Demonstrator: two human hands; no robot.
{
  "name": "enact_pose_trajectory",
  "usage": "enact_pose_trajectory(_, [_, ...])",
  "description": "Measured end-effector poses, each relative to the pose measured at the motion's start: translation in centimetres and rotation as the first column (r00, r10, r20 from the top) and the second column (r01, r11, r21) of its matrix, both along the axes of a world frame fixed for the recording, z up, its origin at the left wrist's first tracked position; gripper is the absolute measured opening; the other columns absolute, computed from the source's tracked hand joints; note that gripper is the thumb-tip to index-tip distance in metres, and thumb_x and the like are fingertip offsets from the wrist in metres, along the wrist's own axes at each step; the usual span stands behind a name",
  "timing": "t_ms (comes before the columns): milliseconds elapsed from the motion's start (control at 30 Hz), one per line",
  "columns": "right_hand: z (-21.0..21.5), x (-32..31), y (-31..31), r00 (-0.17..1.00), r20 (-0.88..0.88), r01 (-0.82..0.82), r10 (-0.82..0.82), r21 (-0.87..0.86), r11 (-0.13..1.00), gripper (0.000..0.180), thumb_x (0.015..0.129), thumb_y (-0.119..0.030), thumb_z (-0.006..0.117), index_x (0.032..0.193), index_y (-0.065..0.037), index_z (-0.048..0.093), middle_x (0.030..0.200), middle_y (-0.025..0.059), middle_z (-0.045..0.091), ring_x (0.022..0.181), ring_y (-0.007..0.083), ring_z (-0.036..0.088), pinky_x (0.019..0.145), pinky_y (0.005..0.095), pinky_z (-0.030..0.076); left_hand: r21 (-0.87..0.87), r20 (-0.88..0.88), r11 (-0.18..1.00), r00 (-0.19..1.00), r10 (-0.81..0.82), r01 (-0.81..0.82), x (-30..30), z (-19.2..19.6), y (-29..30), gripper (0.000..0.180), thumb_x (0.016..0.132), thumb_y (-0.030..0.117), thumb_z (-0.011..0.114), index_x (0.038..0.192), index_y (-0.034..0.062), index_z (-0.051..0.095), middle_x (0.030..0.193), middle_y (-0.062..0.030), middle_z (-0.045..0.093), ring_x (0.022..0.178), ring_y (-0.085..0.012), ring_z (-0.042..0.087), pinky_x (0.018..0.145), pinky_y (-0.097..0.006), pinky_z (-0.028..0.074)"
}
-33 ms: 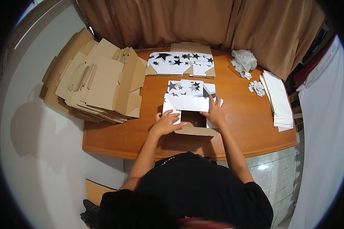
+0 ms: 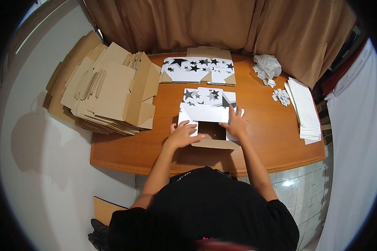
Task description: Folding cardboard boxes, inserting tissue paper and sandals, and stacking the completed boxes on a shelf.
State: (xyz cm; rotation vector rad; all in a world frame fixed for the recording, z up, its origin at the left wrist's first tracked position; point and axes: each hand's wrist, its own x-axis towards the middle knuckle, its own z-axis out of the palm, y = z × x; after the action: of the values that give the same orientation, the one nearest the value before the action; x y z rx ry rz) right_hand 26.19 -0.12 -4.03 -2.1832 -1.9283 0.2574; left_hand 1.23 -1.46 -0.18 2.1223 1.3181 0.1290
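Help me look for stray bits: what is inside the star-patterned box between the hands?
Inside the star-patterned box, a shadowed brown surface shows through the opening, with no distinct item. Whatever lies beneath its white panel is hidden.

A star-printed folding carton [image 2: 209, 113] sits partly assembled on the wooden desk [image 2: 272, 129], about midway between its left and right ends and set back from its near edge. The outside is white with black and grey stars, which show on the panels toward the desk's far edge. A plain white panel crosses the middle. In front of it the carton gapes, its interior dark brown, and a bare brown flap reaches toward the near edge.
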Motion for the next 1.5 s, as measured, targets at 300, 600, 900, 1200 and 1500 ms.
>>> enact_pose_trajectory(300, [0.3, 1.1, 0.1, 0.99, -0.141, 0.003, -0.005, -0.021, 1.0, 0.088, 0.065, -0.049, 0.071, 0.135, -0.015, 0.032, 0.137, 0.0198, 0.025, 0.124, 0.0437, 0.022, 0.088, 0.0611, 0.033, -0.152, 0.235, 0.982, 0.969, -0.071, 0.109, -2.2, -0.1, 0.1, 0.059, 0.068, 0.053, 0.066, 0.117, 0.0203, 0.059, 0.14, -0.0045, 0.036, 0.136, -0.0261, 0.014, 0.103, -0.055, 0.003])
enact_pose_trajectory(600, [-2.5, 4.9, 1.1, 0.704, -0.704, 0.082, 0.088, 0.204, 0.976, 0.052, 0.088, -0.035, 0.049, 0.13, -0.005, 0.041, 0.134, 0.0272, 0.028, 0.126, 0.0369, 0.028, 0.103, 0.0397, 0.025, 0.135, 0.455, 0.88, 0.818, 0.352, -0.455, -0.3, -4.5, 0.2, 0.05, 0.079, 0.043, 0.062, 0.118, 0.0128, 0.055, 0.141, -0.0198, 0.024, 0.13, -0.0372, 0.022, 0.102, -0.048, 0.023])
enact_pose_trajectory(900, [-2.2, 3.7, -0.9, 0.792, -0.602, 0.067, 0.102, 0.252, 0.965, 0.068, 0.072, -0.025, 0.067, 0.13, -0.005, 0.039, 0.137, 0.0277, 0.022, 0.125, 0.0414, 0.03, 0.101, 0.0421, 0.03, 0.174, 0.434, 0.768, 0.748, 0.502, -0.616, 2.1, -4.3, 1.6, 0.063, 0.077, 0.025, 0.065, 0.126, 0.0008, 0.033, 0.124, -0.0233, 0.04, 0.113, -0.0387, 0.042, 0.093, -0.044, 0.037])
enact_pose_trajectory(1200, [-0.8, 1.4, -1.5, 0.964, -0.266, 0.064, -0.016, 0.174, 0.983, 0.076, 0.065, -0.016, 0.074, 0.131, -0.009, 0.038, 0.139, 0.014, 0.028, 0.112, 0.0409, 0.042, 0.09, 0.0441, 0.042, 0.244, 0.224, 0.732, 0.771, 0.596, -0.636, 3.4, -4.1, 1.2, 0.065, 0.071, 0.018, 0.07, 0.126, 0.0079, 0.035, 0.125, -0.0182, 0.04, 0.112, -0.0361, 0.043, 0.089, -0.045, 0.039])
enact_pose_trajectory(1500, [-0.5, 0.6, -1.6, 0.988, -0.15, 0.064, -0.042, 0.14, 0.988, 0.079, 0.063, -0.017, 0.075, 0.131, -0.012, 0.037, 0.139, 0.013, 0.028, 0.108, 0.0397, 0.046, 0.083, 0.043, 0.047, 0.288, 0.19, 0.723, 0.778, 0.599, -0.627, 3.2, -4.8, 1.0, 0.067, 0.07, 0.02, 0.071, 0.125, 0.0064, 0.034, 0.125, -0.0191, 0.041, 0.108, -0.0379, 0.046, 0.086, -0.046, 0.041])
